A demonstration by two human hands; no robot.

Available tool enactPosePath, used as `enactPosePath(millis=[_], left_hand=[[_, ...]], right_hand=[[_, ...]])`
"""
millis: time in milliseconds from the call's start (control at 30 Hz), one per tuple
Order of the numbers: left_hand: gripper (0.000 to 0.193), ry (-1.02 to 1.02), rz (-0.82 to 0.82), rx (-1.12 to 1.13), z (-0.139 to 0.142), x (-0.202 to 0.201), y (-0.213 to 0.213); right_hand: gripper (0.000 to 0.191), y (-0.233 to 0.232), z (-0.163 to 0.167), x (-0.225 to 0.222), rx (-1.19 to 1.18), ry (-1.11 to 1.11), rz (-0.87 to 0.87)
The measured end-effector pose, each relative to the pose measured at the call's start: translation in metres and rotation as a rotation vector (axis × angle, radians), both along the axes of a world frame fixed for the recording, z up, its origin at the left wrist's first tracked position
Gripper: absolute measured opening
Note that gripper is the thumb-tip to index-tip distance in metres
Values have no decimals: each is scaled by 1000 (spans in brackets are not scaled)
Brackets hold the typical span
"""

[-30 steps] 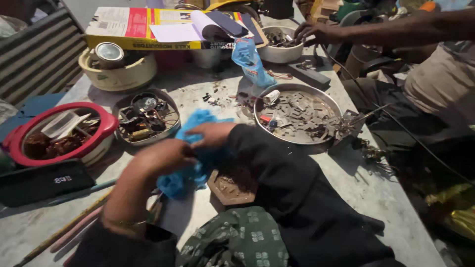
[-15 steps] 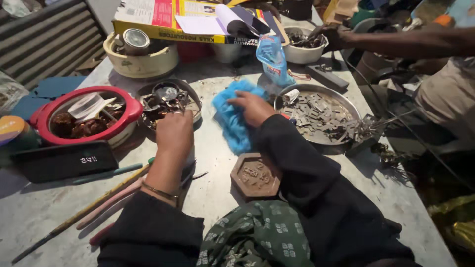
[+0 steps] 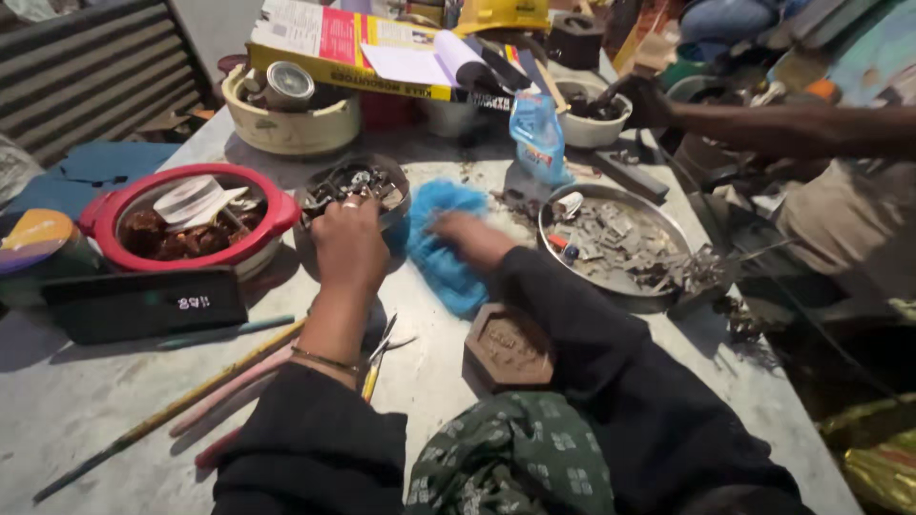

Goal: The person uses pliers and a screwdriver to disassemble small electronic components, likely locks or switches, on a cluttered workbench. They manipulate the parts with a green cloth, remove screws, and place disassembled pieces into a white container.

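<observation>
The left hand [image 3: 349, 240] lies knuckles up with its fingers curled over the near rim of a small round metal bowl of dark metal bits [image 3: 355, 187]; whether the fingers pinch anything inside cannot be told. The right hand [image 3: 469, 238] rests flat, fingers loosely spread, pressing on a fluffy bright blue cloth [image 3: 445, 250] that lies on the grey stone surface [image 3: 86, 401] between the two hands and runs back toward the wearer's right sleeve. Both arms wear black sleeves, and a thin bangle circles the left wrist.

Just near of the right hand, beside its forearm, sits a brown hexagonal mould with a pattern pressed into its top [image 3: 509, 345]. To the right of the right hand stands a wide shallow steel dish heaped with grey scraps [image 3: 620, 246]. Beyond that hand a small blue plastic pouch [image 3: 536, 133] stands upright.

To the left of the left hand is a red-rimmed round container holding brown lumps and a white paper scrap [image 3: 191, 221], and nearer than it a black rectangular block [image 3: 143, 303]. Near of the left wrist lie long thin sticks, yellow and pink [image 3: 224, 381], beside a pair of small metal tweezers [image 3: 384, 341].

Far beyond both hands sits a cream round tub [image 3: 291, 122] under a yellow and red cardboard box [image 3: 343, 48]. Another person's arm [image 3: 763, 129] reaches in from the right to a white bowl [image 3: 593, 116].
</observation>
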State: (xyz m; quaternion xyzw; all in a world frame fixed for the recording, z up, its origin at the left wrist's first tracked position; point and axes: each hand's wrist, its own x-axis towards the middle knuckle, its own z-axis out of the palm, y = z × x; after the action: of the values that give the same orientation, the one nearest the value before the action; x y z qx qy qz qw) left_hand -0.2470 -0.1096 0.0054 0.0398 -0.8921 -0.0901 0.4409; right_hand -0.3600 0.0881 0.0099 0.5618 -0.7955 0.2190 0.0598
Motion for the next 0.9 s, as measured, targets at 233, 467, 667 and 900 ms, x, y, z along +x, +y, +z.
enactPosePath(millis=[233, 467, 667, 900], left_hand=[[21, -89, -89, -61, -7, -4, 18], [17, -140, -216, -174, -20, 3, 53], [18, -157, -169, -258, -10, 13, 59], [47, -72, -518, -292, -10, 9, 77]], right_hand=[[55, -23, 25, -8, 265, 111, 98], [52, 37, 31, -21, 345, 426, -476], [50, 50, 58, -2, 145, 349, -774], [50, 25, 35, -4, 39, -87, -437]])
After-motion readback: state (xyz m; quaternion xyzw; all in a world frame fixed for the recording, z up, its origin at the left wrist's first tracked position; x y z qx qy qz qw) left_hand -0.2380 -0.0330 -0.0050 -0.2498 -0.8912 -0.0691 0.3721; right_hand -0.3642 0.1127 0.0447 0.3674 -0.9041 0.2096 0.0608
